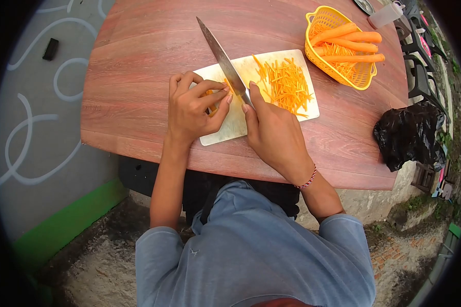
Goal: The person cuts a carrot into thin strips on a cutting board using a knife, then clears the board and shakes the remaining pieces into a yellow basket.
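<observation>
My right hand (279, 133) grips a large kitchen knife (223, 59), its thumb and forefinger close to where the blade begins. The blade slants up and left across a white cutting board (223, 134), its tip past the board's far edge. On the left part of the board, my left hand (194, 105) has its fingers curled around orange carrot pieces (209, 93), mostly hidden by the fingers. Its fingertips are close beside the blade. A heap of thin carrot strips (288, 84) lies on the right half of the board.
A yellow plastic basket (363, 81) with several peeled carrots (351, 45) and shredded carrot stands at the back right of the wooden table (138, 66). Behind it is a translucent squeeze bottle (385, 15). A black plastic bag (411, 134) sits at the right edge.
</observation>
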`<action>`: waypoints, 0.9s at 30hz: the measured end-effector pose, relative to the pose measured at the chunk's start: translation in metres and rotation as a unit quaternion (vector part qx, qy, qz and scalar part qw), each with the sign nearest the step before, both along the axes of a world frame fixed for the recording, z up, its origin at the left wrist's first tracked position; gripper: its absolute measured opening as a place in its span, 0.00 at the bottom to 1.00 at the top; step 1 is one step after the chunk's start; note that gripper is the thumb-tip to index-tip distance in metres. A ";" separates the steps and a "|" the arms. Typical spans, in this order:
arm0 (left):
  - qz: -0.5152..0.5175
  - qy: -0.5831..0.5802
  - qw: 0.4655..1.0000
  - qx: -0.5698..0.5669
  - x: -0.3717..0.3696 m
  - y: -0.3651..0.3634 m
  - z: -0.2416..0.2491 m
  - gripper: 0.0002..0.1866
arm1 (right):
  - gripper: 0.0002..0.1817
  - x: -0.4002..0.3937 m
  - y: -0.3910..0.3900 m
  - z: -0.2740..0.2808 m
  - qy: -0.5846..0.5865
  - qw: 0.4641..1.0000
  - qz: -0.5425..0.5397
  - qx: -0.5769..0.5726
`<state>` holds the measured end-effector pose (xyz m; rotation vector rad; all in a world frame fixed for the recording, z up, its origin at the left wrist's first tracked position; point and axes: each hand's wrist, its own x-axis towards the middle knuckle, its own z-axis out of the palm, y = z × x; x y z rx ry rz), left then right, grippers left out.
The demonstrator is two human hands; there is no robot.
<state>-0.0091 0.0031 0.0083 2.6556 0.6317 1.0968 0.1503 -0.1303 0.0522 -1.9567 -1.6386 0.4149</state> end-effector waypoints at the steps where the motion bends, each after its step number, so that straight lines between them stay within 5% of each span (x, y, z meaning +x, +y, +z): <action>1: 0.000 0.002 1.000 0.001 0.000 0.000 0.000 0.08 | 0.26 -0.002 -0.001 -0.001 0.000 1.000 0.010 -0.010; 27: 0.001 0.000 1.000 0.008 0.001 0.003 -0.004 0.07 | 0.28 -0.014 0.006 -0.005 -0.098 0.994 -0.006 -0.040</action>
